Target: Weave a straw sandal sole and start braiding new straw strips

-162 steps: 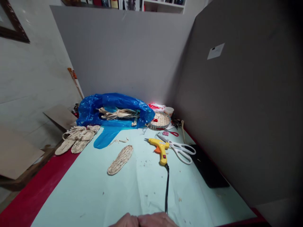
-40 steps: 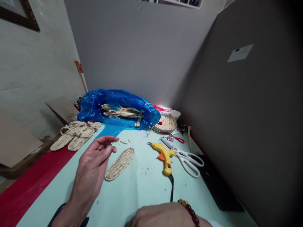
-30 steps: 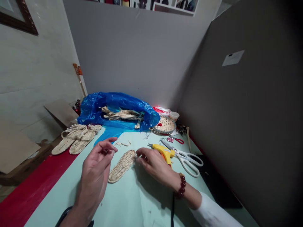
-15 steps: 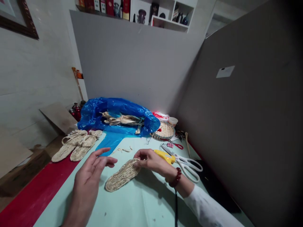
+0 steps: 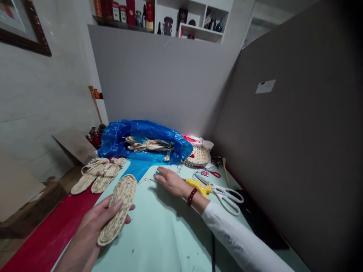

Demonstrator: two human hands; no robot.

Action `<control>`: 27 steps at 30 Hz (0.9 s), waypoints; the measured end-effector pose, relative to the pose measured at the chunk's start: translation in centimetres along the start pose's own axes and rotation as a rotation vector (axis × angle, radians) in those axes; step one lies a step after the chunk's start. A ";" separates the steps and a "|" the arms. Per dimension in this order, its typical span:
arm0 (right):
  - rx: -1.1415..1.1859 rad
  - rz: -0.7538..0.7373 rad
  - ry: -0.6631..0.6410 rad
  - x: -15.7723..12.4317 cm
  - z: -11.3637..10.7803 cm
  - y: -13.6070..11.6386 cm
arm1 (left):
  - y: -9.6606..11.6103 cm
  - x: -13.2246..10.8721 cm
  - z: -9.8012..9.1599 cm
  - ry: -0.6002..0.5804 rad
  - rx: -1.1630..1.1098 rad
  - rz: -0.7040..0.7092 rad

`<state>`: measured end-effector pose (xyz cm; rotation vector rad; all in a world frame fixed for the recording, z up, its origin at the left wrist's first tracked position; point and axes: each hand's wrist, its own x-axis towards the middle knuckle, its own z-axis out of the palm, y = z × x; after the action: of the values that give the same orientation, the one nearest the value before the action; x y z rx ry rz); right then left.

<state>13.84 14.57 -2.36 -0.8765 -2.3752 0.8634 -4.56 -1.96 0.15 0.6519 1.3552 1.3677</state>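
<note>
A braided straw sole (image 5: 124, 192) is held up off the table in my left hand (image 5: 96, 223), the thumb across its upper face and fingertips showing past its right edge. My right hand (image 5: 170, 181) reaches over the table with its fingers stretched out and nothing in them. Near its fingertips lie thin scraps of straw (image 5: 146, 180). Just right of that hand is a yellow glue gun (image 5: 200, 186), partly covered by the wrist. White-handled scissors (image 5: 227, 196) rest beside the glue gun.
A blue plastic bag (image 5: 147, 126) holding a bundle of straw strands (image 5: 150, 145) lies at the back. Finished straw sandals (image 5: 104, 177) sit on the red strip at left. A woven basket (image 5: 198, 155) and red-handled scissors (image 5: 214, 173) are at back right. Grey panels (image 5: 164, 75) enclose the table.
The straw sole has passed from my right hand to my left, which has lifted it leftward. My right hand has let go and moved slightly forward with its fingers extended.
</note>
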 end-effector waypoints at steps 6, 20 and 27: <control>-0.203 -0.157 -0.115 -3.8 4.1 -0.6 | 0.6 -0.5 -1.5 0.120 -0.141 0.031; -0.196 -0.162 0.057 -5.3 3.7 -0.9 | 0.5 -0.8 -3.9 0.153 -0.155 0.126; -0.235 -0.175 0.055 -1.5 4.5 -1.1 | 0.9 -1.6 -2.7 0.136 -0.119 0.108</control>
<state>11.71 11.11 -5.02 -0.7540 -2.4941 0.4929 -6.79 -4.20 0.91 0.5677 1.3495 1.5911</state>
